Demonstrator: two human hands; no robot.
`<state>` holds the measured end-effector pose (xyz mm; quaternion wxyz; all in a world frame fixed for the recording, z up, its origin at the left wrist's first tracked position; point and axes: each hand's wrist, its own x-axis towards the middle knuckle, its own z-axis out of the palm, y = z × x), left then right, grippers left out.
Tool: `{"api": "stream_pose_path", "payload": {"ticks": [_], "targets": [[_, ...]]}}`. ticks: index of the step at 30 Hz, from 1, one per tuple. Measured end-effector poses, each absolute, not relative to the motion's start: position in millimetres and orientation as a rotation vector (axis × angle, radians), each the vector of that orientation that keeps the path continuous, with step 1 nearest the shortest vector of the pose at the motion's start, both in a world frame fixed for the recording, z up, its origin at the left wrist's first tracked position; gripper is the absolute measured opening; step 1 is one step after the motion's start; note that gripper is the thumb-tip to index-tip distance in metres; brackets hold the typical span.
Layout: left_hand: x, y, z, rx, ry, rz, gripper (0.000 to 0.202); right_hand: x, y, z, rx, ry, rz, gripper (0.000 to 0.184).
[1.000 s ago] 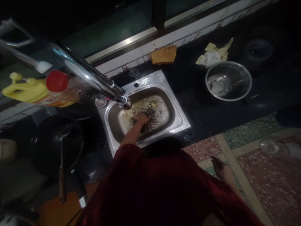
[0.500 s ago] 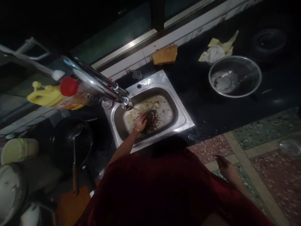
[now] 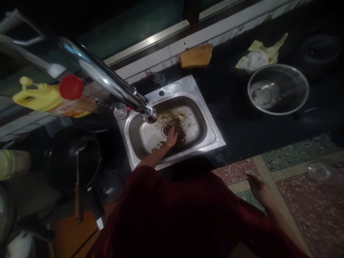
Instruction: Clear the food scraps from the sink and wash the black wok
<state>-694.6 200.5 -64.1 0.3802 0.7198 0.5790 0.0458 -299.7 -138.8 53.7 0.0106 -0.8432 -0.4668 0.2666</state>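
My left hand (image 3: pixel 172 138) reaches into a steel sink (image 3: pixel 215 138), a yellow band at its wrist. Its fingers are stretched out over dark wet scraps (image 3: pixel 180 138), touching them beside the round drain (image 3: pixel 164 129). A pale yellowish piece (image 3: pixel 181 117) and brownish bits lie farther back on the sink floor. The chrome faucet (image 3: pixel 149 114) hangs over the basin, left of the hand. My right hand (image 3: pixel 259 190) is held out over the floor to the right, away from the counter. Its fingers point outward, loosely extended, with nothing in them.
A steel bowl (image 3: pixel 278 107) stands on the black counter, a crumpled yellow and white bag (image 3: pixel 259 57) behind it. An orange-brown sponge-like block (image 3: pixel 196 56) leans near the wall. Left are a yellow jug (image 3: pixel 40 95), a red-capped bottle (image 3: pixel 72 87) and a wok with a ladle (image 3: pixel 77 175).
My left hand has moved right across the sink, pushing the dark scraps along and uncovering the drain. My right hand stays out to the side. The view has shifted slightly.
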Motion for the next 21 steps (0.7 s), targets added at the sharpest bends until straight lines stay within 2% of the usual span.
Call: {"api": "stream_pose_path", "payload": {"ticks": [3,8,11,16,21], "targets": [[-695.4,215.1,-51.5,1.971,1.294,0.147,0.055,-300.7,-129.7,52.3,-2.634,-1.471,0.811,0.050],[-678.0,288.2,-50.5,2.008,1.580,0.091,0.062,-309.0,-118.8,55.2,-2.587,-1.512,0.788,0.049],[-647.2,308.2,-57.9,2.004,1.573,0.024,0.063,-314.6,-115.4,59.8,-2.518,-1.528,0.760,0.046],[-617.2,256.0,-59.8,2.162,1.021,-0.017,0.049,-316.6,-112.1,63.9,-2.556,-1.519,0.765,0.045],[-652.3,191.1,-41.2,1.924,0.747,-0.229,0.049,-318.3,-76.8,78.2,-2.479,-1.533,0.806,0.041]]}}
